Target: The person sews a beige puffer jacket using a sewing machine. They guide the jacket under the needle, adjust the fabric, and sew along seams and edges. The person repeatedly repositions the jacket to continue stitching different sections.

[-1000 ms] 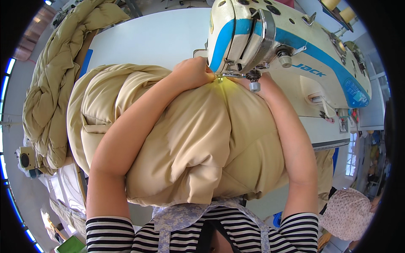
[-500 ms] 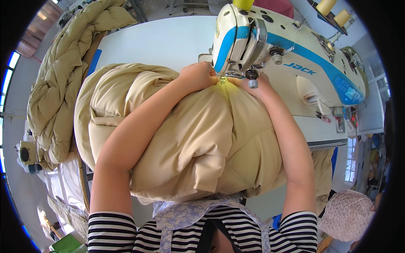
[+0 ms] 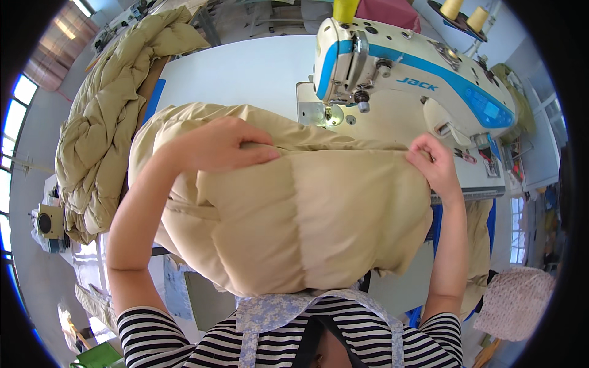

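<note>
A puffy beige padded garment (image 3: 343, 214) is spread between my two hands, over the near side of the sewing table and against my front. My left hand (image 3: 224, 146) grips its upper edge on the left, fingers curled over the cloth. At the right end of that edge, my right hand (image 3: 433, 161) pinches the fabric between thumb and fingers. The edge runs fairly straight from one hand to the other. Just beyond the garment stands a white and blue sewing machine (image 3: 417, 76). Its needle area and metal plate (image 3: 313, 112) show, with no cloth on them.
Another beige padded garment (image 3: 101, 129) hangs over a ledge at the left. Small scissors (image 3: 467, 157) lie on the table at the right. Thread cones (image 3: 477, 19) stand at the back right. A stool with a patterned cover (image 3: 514, 305) is at the lower right.
Both hands have come back from the needle area toward me with the garment. They have moved apart, stretching its edge between them; the metal plate has come into view.
</note>
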`<state>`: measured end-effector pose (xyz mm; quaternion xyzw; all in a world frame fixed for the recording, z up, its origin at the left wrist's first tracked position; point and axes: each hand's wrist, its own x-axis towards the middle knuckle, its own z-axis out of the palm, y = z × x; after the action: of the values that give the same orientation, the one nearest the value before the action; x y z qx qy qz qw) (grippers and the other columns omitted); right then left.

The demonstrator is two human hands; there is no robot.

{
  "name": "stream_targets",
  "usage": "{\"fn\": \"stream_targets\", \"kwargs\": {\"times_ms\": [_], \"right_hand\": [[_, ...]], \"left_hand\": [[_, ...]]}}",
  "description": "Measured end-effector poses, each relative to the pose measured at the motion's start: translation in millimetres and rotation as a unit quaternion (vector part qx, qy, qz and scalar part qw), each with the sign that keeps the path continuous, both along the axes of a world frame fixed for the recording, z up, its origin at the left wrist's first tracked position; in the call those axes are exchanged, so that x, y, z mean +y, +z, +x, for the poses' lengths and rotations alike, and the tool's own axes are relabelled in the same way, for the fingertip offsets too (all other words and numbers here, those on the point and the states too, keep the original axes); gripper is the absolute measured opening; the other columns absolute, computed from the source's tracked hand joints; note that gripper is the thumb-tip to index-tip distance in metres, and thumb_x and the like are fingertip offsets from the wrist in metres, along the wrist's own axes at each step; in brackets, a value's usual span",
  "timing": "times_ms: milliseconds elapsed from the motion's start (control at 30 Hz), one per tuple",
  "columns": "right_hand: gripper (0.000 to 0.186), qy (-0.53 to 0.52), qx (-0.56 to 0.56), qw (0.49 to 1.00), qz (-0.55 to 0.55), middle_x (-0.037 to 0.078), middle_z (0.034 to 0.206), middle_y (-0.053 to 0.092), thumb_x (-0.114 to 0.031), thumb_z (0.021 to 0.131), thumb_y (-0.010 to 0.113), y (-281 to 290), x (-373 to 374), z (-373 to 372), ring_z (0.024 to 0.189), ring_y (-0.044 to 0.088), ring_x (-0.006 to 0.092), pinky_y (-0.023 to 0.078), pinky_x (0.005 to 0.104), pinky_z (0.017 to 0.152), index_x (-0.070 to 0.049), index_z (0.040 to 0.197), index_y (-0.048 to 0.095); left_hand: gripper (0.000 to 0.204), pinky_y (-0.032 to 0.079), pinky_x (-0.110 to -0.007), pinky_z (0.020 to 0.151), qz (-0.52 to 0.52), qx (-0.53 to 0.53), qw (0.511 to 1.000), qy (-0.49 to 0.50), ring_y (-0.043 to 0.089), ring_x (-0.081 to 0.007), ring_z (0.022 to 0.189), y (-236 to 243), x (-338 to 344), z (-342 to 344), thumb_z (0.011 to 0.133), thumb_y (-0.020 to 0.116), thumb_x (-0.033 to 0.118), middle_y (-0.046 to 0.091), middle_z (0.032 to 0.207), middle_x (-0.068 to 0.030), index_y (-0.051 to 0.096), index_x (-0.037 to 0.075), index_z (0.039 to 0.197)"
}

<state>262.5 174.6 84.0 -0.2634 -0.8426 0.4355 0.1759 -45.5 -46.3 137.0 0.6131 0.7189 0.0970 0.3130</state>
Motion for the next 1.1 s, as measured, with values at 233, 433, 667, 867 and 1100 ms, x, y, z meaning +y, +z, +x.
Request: {"fn": "stream_targets", "kwargs": {"times_ms": [233,433,667,867,1100], "right_hand": [[0.018,0.356,0.165,0.804,0.446,0.002,0.099,0.063,-0.027,0.081,0.07,1,-120,-30,0.091,0.059,0.0219,0.047,0.0347,0.082,-0.012,0.089,0.063],[0.025,0.418,-0.313,0.79,0.322,0.001,0.094,0.066,-0.038,0.085,0.067,-38,-117,33,0.094,0.062,0.0162,0.048,0.034,0.078,-0.013,0.081,0.063],[0.021,0.113,0.17,0.917,0.343,0.006,0.076,0.063,-0.031,0.084,0.072,22,-128,-26,0.066,0.062,0.0255,0.049,0.0393,0.061,-0.012,0.087,0.064],[0.027,0.526,0.155,0.82,0.165,0.002,0.066,0.048,-0.029,0.089,0.069,59,-174,22,0.058,0.055,0.0188,0.045,0.0331,0.051,-0.008,0.078,0.056],[0.021,0.265,0.077,0.955,0.112,0.004,0.062,0.062,-0.026,0.076,0.083,52,-87,58,0.05,0.056,0.017,0.041,0.0285,0.048,-0.008,0.075,0.072]], "left_hand": [[0.019,0.046,-0.031,0.065,0.193,-0.071,0.978,-0.023,0.056,-0.021,0.07,1,-14,27,0.088,0.072,0.021,0.062,0.08,-0.0078,0.065,0.003,0.088],[0.019,0.043,-0.037,0.057,0.223,-0.002,0.968,-0.119,0.054,-0.0267,0.059,2,-36,31,0.089,0.07,0.025,0.058,0.066,-0.0092,0.066,0.007,0.087],[0.016,0.049,-0.039,0.088,0.206,-0.104,0.948,-0.217,0.058,-0.0263,0.069,4,-24,36,0.092,0.064,0.015,0.06,0.072,-0.0077,0.063,0.002,0.082],[0.041,0.037,-0.048,0.11,0.064,-0.07,0.941,-0.325,0.062,-0.0327,0.075,29,-17,71,0.102,0.047,0.035,0.063,0.074,-0.0127,0.068,0.005,0.084],[0.035,0.048,-0.041,0.082,0.179,0.178,0.957,-0.146,0.06,-0.0333,0.078,70,-89,100,0.095,0.058,0.042,0.064,0.075,-0.013,0.068,0.009,0.093]]}}
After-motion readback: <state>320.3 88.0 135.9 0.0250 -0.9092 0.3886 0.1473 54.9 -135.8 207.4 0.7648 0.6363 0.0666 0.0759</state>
